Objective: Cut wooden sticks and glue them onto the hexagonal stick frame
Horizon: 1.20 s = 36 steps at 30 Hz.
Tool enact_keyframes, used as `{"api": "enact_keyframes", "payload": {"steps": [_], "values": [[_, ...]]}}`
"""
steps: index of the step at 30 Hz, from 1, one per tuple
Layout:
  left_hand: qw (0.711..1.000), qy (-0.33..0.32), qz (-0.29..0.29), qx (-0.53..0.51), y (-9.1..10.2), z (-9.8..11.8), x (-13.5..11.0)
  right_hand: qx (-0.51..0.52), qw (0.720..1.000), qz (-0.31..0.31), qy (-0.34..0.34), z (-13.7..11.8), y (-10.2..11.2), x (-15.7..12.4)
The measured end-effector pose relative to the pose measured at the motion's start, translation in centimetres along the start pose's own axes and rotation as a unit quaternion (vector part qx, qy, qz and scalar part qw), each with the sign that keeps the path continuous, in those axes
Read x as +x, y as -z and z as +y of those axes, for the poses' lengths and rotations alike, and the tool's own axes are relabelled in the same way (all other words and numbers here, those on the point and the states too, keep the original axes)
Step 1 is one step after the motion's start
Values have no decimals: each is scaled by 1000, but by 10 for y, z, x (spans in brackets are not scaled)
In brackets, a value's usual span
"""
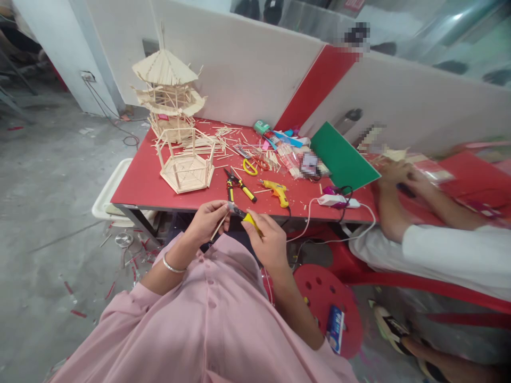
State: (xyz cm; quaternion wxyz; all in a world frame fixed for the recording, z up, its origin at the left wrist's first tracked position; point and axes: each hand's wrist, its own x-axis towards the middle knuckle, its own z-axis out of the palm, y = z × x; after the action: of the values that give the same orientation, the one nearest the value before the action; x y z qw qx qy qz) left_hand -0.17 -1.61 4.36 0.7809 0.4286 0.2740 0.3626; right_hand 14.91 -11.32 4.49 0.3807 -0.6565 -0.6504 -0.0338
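My left hand (207, 221) pinches a thin wooden stick (219, 229) just below the front edge of the red table (139, 186). My right hand (268, 242) is closed around yellow-handled cutters (246, 217), whose jaws meet the stick's upper end. Both hands hover over my lap in pink clothing. A silver bangle sits on my left wrist.
On the table stand a stick-built pagoda model (170, 93) and a hexagonal stick base (187, 165). Loose sticks, second yellow-handled pliers (238, 186), yellow scissors (250, 166), a yellow glue gun (277, 191), a green board (343, 157) and a power strip (337, 200) lie there. Another person's arms (399, 202) rest at the right. A red stool (327, 298) stands below.
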Motion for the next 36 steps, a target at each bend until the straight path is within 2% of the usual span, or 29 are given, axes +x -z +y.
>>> {"api": "enact_keyframes", "payload": {"steps": [4,10,19,23,26,31,36], "values": [[1000,-1,18,7,0,-1,1,-65,997,16,31,3,-1,-2],[999,-19,26,10,-1,-1,-2,-116,992,40,41,3,-1,-4],[999,-10,51,7,-3,1,-4,-111,992,42,48,4,-3,-4],[999,-1,26,30,2,0,-6,-108,992,45,41,5,-4,-5],[999,-11,18,37,3,-1,-7,-107,992,50,42,5,-5,-6],[997,-30,52,45,-4,2,-7,-107,992,56,47,3,-6,-6],[993,-60,55,82,-7,5,-8,-111,990,71,53,0,-7,-6]]}}
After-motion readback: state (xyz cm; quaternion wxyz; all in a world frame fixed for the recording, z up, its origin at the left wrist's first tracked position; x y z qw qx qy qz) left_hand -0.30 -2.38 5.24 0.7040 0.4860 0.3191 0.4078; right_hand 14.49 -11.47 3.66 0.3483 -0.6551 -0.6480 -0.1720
